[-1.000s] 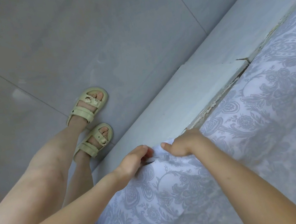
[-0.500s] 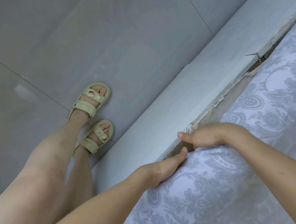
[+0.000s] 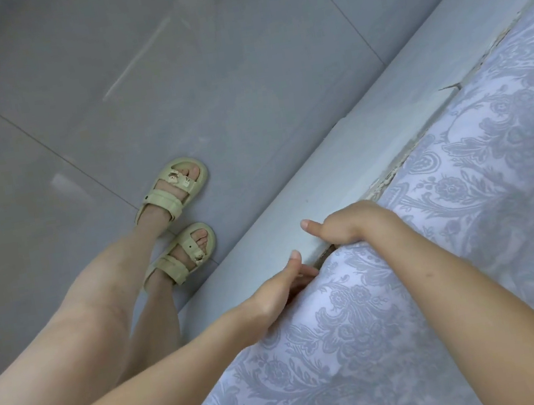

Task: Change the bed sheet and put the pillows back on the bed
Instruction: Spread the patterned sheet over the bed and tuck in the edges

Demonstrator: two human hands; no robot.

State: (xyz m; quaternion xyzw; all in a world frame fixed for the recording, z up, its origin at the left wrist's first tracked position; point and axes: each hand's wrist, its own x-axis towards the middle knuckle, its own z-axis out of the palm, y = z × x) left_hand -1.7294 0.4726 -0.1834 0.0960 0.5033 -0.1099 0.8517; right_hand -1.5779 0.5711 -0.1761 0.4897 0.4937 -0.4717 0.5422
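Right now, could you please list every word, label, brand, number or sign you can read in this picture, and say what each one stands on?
None: no readable text appears anywhere in the view.
The bed sheet bears only a floral pattern, no lettering.
The sandals carry small figure charms, no legible brand.
The bed frame and floor tiles are unmarked.
The left hand and right hand hide part of the sheet's edge.

Looking down at the edge of a bed. A pale bed sheet [image 3: 400, 338] with a grey floral pattern covers the mattress beside a light grey bed frame [image 3: 325, 186]. The left hand [image 3: 280, 292] and right hand [image 3: 348, 224] press along the sheet's edge, fingers hidden in the gap by the frame, thumbs out. Bare legs in cream sandals [image 3: 172, 190] stand on grey floor tiles [image 3: 168, 61].
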